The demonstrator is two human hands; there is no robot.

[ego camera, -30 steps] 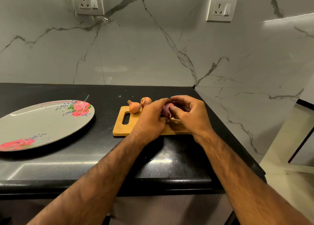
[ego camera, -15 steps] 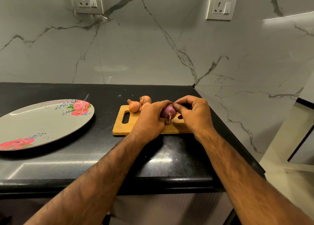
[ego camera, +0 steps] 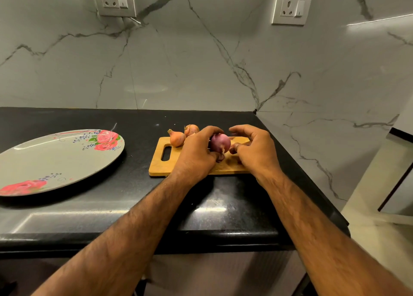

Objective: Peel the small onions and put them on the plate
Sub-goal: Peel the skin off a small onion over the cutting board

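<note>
The near edge of the bench (ego camera: 223,208) lay closest, a bare dark strip between it and the work, so the forearms had room to come in over it.

Beyond that strip, the left grip (ego camera: 196,153) was curled round the purple onion (ego camera: 220,142). It held the onion just above the cutting board (ego camera: 157,165) with the root tail pointing down toward the person, probably to turn that end to the other hand. The right grip (ego camera: 257,150) sat just right of the onion, forefinger arched over it and thumb tucked low beside it. Whether it pinched a scrap of skin or nothing could not be told. The onion looked glossy and mostly bare, so peeling seemed nearly done.

Working over the board likely kept scraps off the bench. Close to the right of the right grip the bench ended in a drop to the floor, so anything rolling that way would be lost.

Just behind and left of the left grip, two unpeeled onions (ego camera: 177,138) waited at the board's far corner. Well to the left, across open bench, lay the plate (ego camera: 55,163), with nothing on it. Behind everything stood the marble wall (ego camera: 201,61).
</note>
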